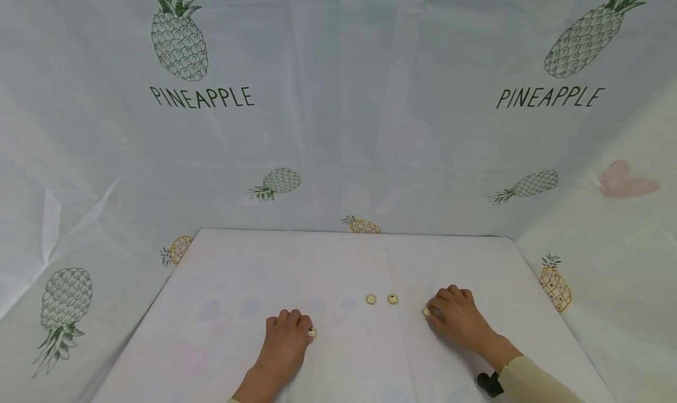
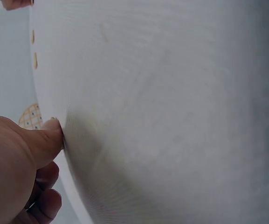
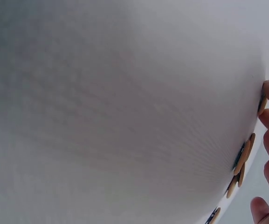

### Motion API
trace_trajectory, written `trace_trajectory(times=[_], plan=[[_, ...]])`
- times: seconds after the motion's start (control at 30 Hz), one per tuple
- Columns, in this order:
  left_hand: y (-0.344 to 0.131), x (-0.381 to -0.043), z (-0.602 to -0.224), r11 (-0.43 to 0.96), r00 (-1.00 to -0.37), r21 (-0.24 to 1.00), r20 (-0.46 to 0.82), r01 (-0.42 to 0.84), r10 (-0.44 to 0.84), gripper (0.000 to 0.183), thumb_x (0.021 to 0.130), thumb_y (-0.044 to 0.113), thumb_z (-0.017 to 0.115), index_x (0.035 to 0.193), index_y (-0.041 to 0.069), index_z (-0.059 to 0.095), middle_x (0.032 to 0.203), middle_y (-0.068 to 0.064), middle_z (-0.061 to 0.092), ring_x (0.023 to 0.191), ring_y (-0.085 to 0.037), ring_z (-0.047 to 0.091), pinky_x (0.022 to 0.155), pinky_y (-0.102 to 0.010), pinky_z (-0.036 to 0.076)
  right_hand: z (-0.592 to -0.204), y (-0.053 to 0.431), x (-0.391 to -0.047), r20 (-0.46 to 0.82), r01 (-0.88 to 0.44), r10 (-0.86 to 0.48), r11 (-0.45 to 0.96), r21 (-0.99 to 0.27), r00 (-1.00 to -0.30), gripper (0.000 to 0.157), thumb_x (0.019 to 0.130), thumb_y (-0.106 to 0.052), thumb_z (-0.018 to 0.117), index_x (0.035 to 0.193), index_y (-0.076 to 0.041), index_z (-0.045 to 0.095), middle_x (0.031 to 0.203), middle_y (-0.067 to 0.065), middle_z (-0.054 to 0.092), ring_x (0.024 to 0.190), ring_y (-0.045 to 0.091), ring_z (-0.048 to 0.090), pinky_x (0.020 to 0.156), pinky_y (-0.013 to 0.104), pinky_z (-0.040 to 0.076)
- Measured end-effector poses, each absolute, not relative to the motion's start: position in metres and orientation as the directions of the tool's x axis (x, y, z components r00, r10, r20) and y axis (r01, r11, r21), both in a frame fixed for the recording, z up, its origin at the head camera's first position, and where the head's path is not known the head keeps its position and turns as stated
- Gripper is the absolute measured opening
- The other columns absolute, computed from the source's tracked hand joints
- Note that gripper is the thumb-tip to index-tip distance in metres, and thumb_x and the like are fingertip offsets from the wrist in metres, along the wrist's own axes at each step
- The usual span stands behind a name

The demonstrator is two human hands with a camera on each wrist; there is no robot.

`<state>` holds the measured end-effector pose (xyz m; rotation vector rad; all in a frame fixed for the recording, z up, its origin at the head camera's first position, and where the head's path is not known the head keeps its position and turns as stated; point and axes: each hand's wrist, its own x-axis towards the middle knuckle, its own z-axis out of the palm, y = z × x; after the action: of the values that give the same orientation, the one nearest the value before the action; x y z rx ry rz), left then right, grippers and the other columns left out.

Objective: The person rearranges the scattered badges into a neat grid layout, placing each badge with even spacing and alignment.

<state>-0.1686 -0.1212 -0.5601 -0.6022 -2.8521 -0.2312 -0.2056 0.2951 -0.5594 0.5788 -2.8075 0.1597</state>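
My left hand [image 1: 285, 344] is low over the white tabletop, its fingers curled, with a small round yellowish disc [image 1: 312, 332] between thumb and fingertips. In the left wrist view, the left thumb [image 2: 48, 144] points down at the cloth and mostly hides that disc. Further right, my right hand [image 1: 460, 318] pinches another disc [image 1: 426, 312] by its edge; the right wrist view shows this held disc [image 3: 263, 100] between thumb and finger. Between the hands lie two more discs, one [image 1: 371, 299] just left of the other [image 1: 392, 299]. Their printed marks are too small to read.
Several overlapping discs [image 3: 241, 158] lie beneath the right hand in the right wrist view, with another disc [image 3: 213, 215] apart from them. A black object [image 1: 490, 384] is by the right wrist. White pineapple-print cloth [image 1: 338, 127] surrounds the tabletop [image 1: 338, 256].
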Motion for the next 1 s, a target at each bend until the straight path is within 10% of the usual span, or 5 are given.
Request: trace_trajectory(times=[1.0], plan=[[-0.1221, -0.1700, -0.5668, 0.898, -0.890, 0.125, 0.244, 0.422, 0.384, 0.023, 0.092, 0.031, 0.081, 0.100, 0.017, 0.064, 0.089, 0.007, 0.049, 0.083, -0.014, 0.038, 0.078, -0.040, 0.036, -0.5613, 0.2969, -0.2113, 0.259, -0.381, -0.345, 0.919, -0.102, -0.902, 0.019, 0.085, -0.032, 0.088, 0.094, -0.021, 0.076, 0.094, -0.012, 0.063, 0.092, 0.012, 0.051, 0.090, 0.051, 0.043]])
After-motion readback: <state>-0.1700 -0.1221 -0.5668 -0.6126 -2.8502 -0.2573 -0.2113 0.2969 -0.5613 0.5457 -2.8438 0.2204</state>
